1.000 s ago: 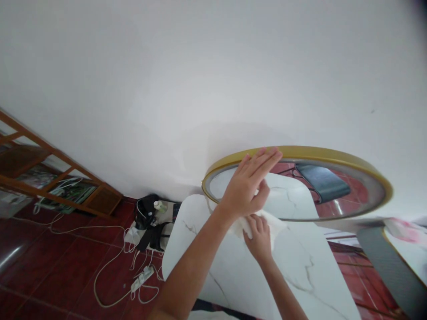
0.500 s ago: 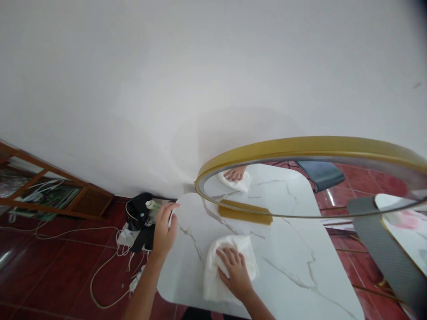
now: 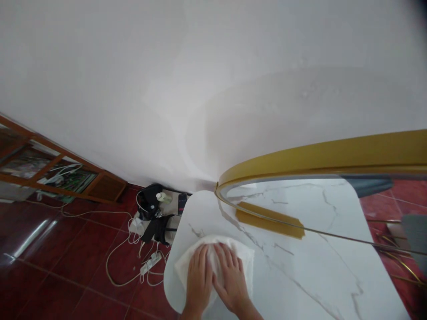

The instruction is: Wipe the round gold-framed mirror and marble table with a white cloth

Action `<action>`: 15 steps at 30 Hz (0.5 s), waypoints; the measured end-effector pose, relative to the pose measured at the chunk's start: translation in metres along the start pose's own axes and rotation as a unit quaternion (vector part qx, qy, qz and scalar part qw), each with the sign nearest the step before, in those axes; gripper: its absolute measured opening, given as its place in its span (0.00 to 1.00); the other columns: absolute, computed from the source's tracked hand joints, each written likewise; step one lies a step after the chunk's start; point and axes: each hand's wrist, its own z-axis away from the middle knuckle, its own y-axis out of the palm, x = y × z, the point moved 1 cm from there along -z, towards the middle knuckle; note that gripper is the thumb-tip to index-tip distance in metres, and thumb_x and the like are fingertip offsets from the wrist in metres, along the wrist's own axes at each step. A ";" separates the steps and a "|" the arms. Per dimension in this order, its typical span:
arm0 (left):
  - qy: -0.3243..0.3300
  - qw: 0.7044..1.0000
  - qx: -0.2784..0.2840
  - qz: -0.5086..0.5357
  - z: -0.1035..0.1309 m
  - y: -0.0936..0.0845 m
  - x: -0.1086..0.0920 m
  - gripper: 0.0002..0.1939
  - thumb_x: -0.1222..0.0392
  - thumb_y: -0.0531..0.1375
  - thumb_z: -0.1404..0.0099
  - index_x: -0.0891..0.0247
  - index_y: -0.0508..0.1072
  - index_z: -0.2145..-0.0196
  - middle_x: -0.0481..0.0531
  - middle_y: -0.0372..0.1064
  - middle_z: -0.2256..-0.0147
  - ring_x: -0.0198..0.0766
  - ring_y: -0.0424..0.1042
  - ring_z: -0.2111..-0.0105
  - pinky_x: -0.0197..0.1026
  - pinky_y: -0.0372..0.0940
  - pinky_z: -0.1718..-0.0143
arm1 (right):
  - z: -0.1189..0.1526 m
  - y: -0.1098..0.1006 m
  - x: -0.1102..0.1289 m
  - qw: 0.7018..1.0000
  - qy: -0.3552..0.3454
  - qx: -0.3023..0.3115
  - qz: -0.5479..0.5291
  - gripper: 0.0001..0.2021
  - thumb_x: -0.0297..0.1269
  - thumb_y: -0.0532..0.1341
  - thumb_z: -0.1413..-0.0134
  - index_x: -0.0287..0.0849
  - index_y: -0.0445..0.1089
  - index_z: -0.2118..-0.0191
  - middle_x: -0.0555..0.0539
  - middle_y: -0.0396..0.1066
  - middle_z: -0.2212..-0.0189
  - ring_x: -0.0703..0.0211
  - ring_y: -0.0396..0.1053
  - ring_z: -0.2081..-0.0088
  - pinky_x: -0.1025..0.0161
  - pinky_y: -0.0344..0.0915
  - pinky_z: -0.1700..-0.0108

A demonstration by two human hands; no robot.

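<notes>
Cloth (image 3: 245, 257) spread at the left end of the table (image 3: 293, 271), my left hand (image 3: 199, 275) and right hand (image 3: 231, 278) flat on it, side by side; work looks under way, but how much is left I can't tell.

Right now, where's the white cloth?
In the head view, the white cloth lies at lower center on the tabletop, beneath the left hand and right hand, below and left of the gold bar.
</notes>
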 end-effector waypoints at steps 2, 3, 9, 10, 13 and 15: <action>-0.009 1.000 0.001 -0.029 0.005 0.001 0.016 0.24 0.64 0.46 0.32 0.63 0.54 0.38 0.55 0.57 0.40 0.41 0.56 0.41 0.48 0.60 0.44 | 0.008 -0.001 -0.007 1.000 -0.014 -0.005 0.022 0.34 0.54 0.48 0.42 0.51 0.37 0.34 0.48 0.43 0.35 0.44 0.43 0.36 0.43 0.52 0.42; 0.011 0.999 0.009 -0.045 0.005 0.000 0.024 0.25 0.64 0.46 0.32 0.62 0.53 0.38 0.54 0.56 0.40 0.41 0.55 0.40 0.48 0.59 0.43 | 0.011 -0.001 -0.013 0.999 -0.018 -0.015 0.037 0.34 0.53 0.48 0.42 0.51 0.37 0.34 0.48 0.44 0.35 0.44 0.43 0.36 0.41 0.48 0.41; 0.127 0.983 0.097 -0.094 -0.035 -0.024 0.050 0.29 0.61 0.49 0.33 0.56 0.47 0.36 0.50 0.53 0.38 0.42 0.53 0.39 0.47 0.53 0.39 | -0.003 0.005 -0.034 0.994 -0.027 -0.056 0.086 0.32 0.50 0.49 0.41 0.52 0.38 0.34 0.49 0.43 0.35 0.45 0.40 0.35 0.38 0.32 0.38; 0.133 0.982 0.108 -0.083 -0.048 -0.029 0.051 0.29 0.62 0.49 0.33 0.56 0.47 0.36 0.50 0.53 0.38 0.42 0.53 0.39 0.48 0.52 0.39 | -0.012 0.005 -0.033 0.994 -0.017 -0.061 0.085 0.32 0.50 0.49 0.41 0.52 0.38 0.34 0.49 0.42 0.35 0.45 0.39 0.35 0.38 0.32 0.37; 0.141 0.981 0.131 -0.027 -0.087 -0.045 0.057 0.29 0.62 0.49 0.34 0.54 0.51 0.37 0.50 0.55 0.39 0.41 0.54 0.39 0.49 0.50 0.38 | -0.040 0.001 -0.025 0.994 0.010 -0.076 0.081 0.32 0.50 0.48 0.41 0.52 0.38 0.34 0.49 0.41 0.35 0.45 0.38 0.35 0.37 0.32 0.38; 0.132 0.985 0.111 0.019 -0.108 -0.052 0.069 0.26 0.62 0.49 0.34 0.55 0.55 0.39 0.50 0.58 0.41 0.40 0.56 0.41 0.48 0.51 0.39 | -0.051 0.001 -0.021 0.993 0.024 -0.087 0.082 0.32 0.50 0.48 0.41 0.53 0.37 0.34 0.49 0.41 0.35 0.45 0.38 0.35 0.37 0.32 0.38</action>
